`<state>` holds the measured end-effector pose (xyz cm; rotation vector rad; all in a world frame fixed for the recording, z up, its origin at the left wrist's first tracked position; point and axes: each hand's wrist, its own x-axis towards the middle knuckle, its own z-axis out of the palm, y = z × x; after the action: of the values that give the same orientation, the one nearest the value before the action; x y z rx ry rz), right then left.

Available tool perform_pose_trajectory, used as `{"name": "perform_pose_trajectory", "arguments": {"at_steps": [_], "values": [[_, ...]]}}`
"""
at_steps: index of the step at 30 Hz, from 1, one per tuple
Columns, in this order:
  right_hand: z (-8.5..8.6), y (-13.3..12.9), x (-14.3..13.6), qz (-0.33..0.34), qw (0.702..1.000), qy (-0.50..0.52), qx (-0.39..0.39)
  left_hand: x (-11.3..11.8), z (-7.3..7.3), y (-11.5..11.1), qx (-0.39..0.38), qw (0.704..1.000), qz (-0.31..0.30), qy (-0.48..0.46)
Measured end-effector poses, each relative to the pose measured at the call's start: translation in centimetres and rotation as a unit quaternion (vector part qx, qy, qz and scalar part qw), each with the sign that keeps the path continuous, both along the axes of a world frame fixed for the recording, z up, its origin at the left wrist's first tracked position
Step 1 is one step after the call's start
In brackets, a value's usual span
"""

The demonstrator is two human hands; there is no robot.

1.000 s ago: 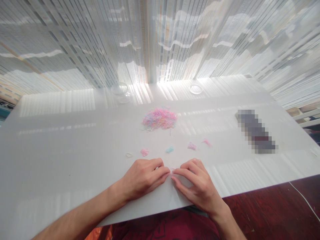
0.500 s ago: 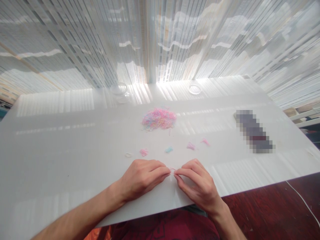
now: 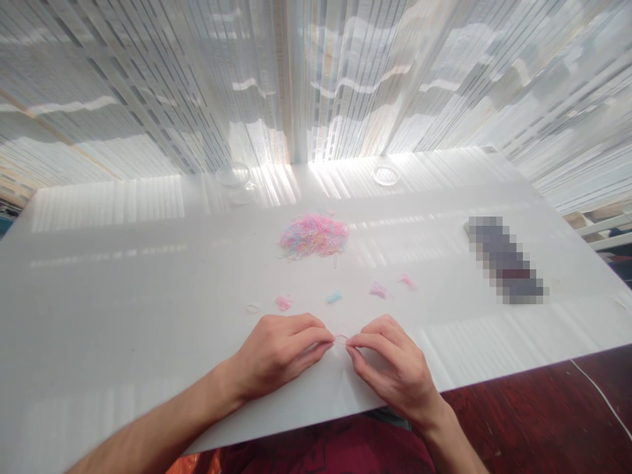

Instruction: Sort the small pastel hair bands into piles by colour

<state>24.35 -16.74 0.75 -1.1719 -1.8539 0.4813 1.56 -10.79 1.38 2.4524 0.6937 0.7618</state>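
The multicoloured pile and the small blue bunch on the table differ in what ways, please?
The multicoloured pile mixes several colours, mainly pink; the blue bunch looks one colour. The pile is far larger than the bunch. The pile lies farther back than the bunch. Both rest on the white table.

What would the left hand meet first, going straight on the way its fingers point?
Most likely the right hand, just across a small gap spanned by the thin pinkish band that it and the left hand seem to pinch. Exact depth is hard to judge.
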Motion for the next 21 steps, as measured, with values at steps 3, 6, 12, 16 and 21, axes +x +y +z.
{"name": "perform_pose_trajectory", "arguments": {"at_steps": [3,6,12,16,21], "values": [[0.04,0.03,0.01,-0.003,1.000,0.002,0.000,0.01,0.18,0.07,0.018,1.000,0.001,0.005],[-0.04,0.00,0.04,-0.003,1.000,0.003,-0.006,-0.02,0.31,0.11,0.028,1.000,-0.001,0.007],[-0.17,-0.05,0.07,-0.002,1.000,0.003,-0.009,-0.06,0.45,0.19,0.040,0.999,-0.002,0.003],[-0.14,-0.02,0.06,-0.003,1.000,0.002,-0.011,-0.01,0.55,0.23,0.041,0.999,-0.001,0.004],[-0.15,-0.03,0.11,-0.005,1.000,0.003,-0.014,0.00,0.65,0.23,0.045,0.999,-0.003,0.008]]}}
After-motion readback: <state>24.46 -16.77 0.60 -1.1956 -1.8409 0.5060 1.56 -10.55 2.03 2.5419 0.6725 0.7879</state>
